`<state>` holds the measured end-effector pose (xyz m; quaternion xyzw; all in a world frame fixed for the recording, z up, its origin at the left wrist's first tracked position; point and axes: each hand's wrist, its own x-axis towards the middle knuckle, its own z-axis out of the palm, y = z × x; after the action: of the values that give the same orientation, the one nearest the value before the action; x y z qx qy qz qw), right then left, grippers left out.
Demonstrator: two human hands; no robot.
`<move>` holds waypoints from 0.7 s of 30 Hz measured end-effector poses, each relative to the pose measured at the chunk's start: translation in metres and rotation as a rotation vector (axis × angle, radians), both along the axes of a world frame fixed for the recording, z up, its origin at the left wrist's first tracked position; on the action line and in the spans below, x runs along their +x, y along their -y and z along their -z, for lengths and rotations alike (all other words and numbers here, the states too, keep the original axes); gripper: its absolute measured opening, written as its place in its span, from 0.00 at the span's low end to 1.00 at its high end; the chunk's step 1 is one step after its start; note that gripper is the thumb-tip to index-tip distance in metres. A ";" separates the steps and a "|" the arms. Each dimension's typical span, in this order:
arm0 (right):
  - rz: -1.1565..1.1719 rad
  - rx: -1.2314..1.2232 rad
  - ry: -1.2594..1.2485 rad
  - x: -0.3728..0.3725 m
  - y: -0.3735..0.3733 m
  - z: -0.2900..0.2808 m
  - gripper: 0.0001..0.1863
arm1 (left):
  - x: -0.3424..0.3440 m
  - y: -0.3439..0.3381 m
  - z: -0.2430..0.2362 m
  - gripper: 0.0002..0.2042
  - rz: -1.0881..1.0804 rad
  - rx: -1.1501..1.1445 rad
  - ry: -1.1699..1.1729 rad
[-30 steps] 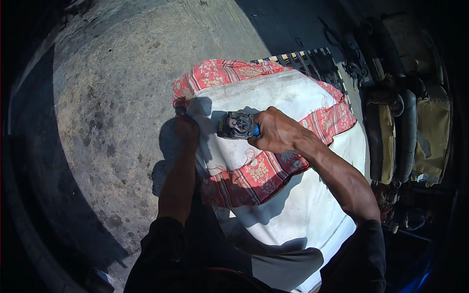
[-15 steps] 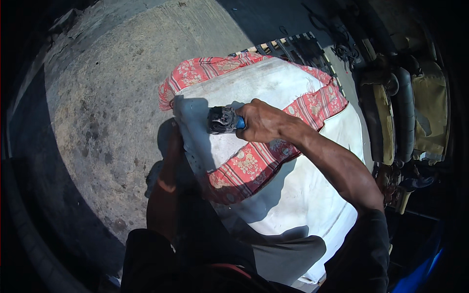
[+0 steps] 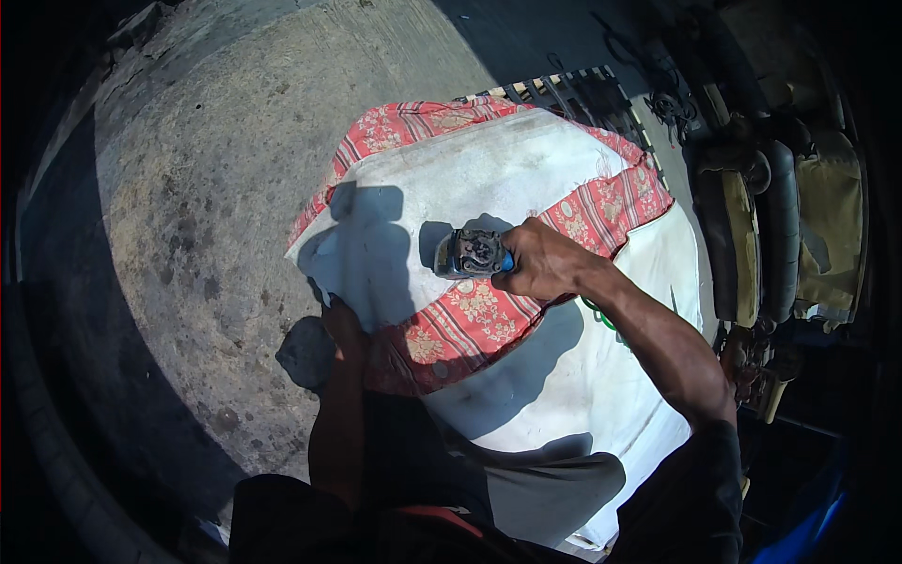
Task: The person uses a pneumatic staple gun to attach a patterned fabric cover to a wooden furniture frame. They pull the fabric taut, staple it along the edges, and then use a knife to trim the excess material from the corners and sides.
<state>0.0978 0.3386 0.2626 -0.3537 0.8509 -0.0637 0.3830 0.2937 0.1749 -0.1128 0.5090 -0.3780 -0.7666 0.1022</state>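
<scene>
My right hand [image 3: 550, 258] grips the blue handle of a black staple gun [image 3: 472, 254], held above a white cloth [image 3: 442, 179]. My left hand [image 3: 344, 329] is in shadow at the near left edge of that cloth, its fingers closed on the cloth's edge. The white cloth lies over a padded piece, with red patterned fabric [image 3: 479, 315] along its near side and also along the far edge. A green hose [image 3: 601, 315] shows beside my right forearm. Whether the staple gun's nose touches the cloth is hidden from above.
Another white covered surface [image 3: 648, 268] lies under the piece at the right. A slatted frame with dark straps [image 3: 583, 89] stands behind it. Padded cushions [image 3: 733, 235] are stacked at the right. Stained concrete floor [image 3: 197, 216] spreads at the left, and my knee [image 3: 554, 493] is in front.
My left hand has come nearer to me, and the cloth's left edge is now drawn out towards it. The staple gun in my right hand has moved right and slightly nearer.
</scene>
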 end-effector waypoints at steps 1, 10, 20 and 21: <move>-0.011 -0.001 0.004 0.002 -0.002 0.004 0.16 | -0.001 0.007 -0.003 0.22 -0.020 -0.143 0.068; -0.069 -0.029 -0.017 0.010 0.000 0.020 0.17 | -0.077 -0.050 0.017 0.22 0.231 -0.940 0.461; -0.006 0.022 -0.029 -0.003 0.040 0.000 0.17 | -0.079 -0.041 0.013 0.20 0.382 -0.857 0.483; 0.002 -0.017 -0.055 -0.002 0.040 0.004 0.14 | -0.077 -0.041 0.010 0.21 0.428 -0.809 0.492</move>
<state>0.0962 0.2987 0.2587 -0.3578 0.8610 -0.0616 0.3563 0.2163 0.2154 -0.1231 0.5051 -0.7525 -0.4207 0.0398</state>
